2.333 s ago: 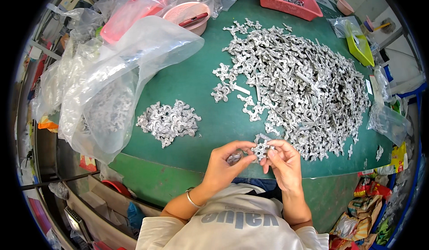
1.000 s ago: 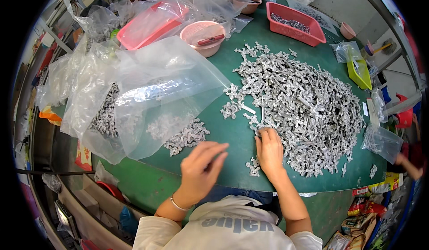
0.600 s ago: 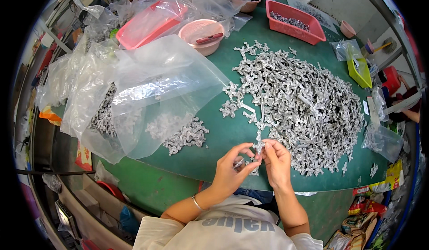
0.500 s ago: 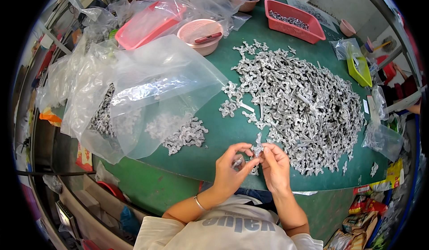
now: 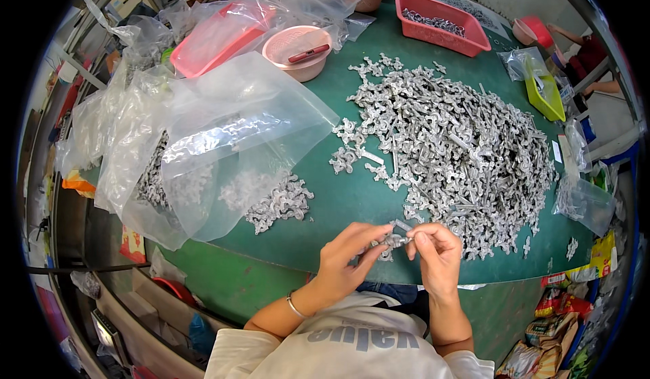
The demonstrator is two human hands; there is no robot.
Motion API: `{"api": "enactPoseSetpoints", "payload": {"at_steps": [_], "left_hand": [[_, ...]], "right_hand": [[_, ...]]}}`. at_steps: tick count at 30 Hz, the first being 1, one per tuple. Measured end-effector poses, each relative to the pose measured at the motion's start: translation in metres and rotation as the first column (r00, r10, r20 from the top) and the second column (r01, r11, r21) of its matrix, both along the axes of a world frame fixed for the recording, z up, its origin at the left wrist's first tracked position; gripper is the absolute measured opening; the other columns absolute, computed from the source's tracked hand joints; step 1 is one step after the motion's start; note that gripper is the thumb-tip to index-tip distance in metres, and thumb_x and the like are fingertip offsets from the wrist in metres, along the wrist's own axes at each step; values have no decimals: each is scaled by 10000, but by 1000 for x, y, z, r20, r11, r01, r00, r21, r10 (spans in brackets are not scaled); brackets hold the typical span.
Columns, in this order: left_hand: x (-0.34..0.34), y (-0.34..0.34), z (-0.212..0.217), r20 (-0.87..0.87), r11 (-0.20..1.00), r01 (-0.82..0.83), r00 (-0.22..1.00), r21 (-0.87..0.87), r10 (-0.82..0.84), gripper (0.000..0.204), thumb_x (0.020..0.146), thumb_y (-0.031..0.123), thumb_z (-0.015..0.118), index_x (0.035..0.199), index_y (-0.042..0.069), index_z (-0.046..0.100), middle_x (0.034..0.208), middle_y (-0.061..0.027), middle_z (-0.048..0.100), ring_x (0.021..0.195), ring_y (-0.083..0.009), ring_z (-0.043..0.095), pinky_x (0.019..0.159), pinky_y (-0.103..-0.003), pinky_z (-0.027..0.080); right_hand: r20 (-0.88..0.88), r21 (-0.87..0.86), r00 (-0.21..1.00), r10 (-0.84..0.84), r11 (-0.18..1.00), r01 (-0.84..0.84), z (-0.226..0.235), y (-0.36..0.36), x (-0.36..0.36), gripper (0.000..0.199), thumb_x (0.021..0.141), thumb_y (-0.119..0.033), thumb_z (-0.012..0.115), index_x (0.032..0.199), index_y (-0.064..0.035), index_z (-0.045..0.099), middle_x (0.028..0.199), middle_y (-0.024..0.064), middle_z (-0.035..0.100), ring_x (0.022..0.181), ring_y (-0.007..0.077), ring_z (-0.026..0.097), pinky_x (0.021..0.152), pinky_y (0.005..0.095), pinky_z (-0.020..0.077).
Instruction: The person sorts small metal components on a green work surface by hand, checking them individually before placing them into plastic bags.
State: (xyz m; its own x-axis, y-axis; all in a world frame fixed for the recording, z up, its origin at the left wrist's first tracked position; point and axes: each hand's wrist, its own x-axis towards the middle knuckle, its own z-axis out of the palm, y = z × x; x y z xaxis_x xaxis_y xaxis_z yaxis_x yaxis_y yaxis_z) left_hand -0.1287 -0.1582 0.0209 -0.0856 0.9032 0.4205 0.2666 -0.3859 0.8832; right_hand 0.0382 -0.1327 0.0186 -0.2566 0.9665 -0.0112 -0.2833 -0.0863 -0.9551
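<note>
Close to the table's near edge, my left hand [image 5: 347, 256] is closed on a small silvery cast metal part [image 5: 393, 241]. My right hand [image 5: 437, 254] pinches at the right end of that part, thumb and fingers together. A short pale straight piece shows just above it; whether it belongs to the same part I cannot tell. Beyond my hands spreads a large heap of similar grey metal parts [image 5: 467, 155]. To the left lies a smaller pile of parts [image 5: 281, 203], partly under the mouth of a clear plastic bag [image 5: 237, 115].
On the green table [image 5: 338, 203] stand a pink bowl with a red-handled tool [image 5: 308, 53], a pink tray of metal pieces [image 5: 484, 40] and a yellow-green basket [image 5: 547, 101]. Another person's arm [image 5: 602, 88] shows at the far right. Colourful packages [image 5: 542, 352] lie below right.
The metal part between my hands has tipped from upright to lying crosswise. My right hand has shifted slightly right. At the far right, the other person's arm and a red container have moved.
</note>
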Motion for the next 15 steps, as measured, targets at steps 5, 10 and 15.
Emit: {"api": "enactPoseSetpoints", "payload": {"at_steps": [5,10,15], "left_hand": [[-5,-4,4,199,986,53,980,-156,-21,286,665,-96,711,932,-7,661,886,-90,626,616,-81,513,542,-205,414],[-5,-5,3,220,989,77,974,-126,-48,266,663,-98,713,910,-15,666,894,-107,622,618,-83,516,536,-202,412],[-6,-6,6,202,990,90,977,-106,-67,262,665,-99,712,910,-20,665,893,-112,619,621,-86,518,539,-203,414]], "right_hand": [[81,79,995,-56,996,50,15,-12,-1,148,854,44,544,994,60,591,887,105,618,736,118,589,671,230,473],[77,149,992,-97,985,85,19,-17,-3,169,826,88,551,994,84,576,886,139,617,760,158,600,704,265,486],[100,231,994,-49,973,25,17,-16,2,170,814,101,552,980,80,580,860,155,621,757,186,606,696,284,482]]}}
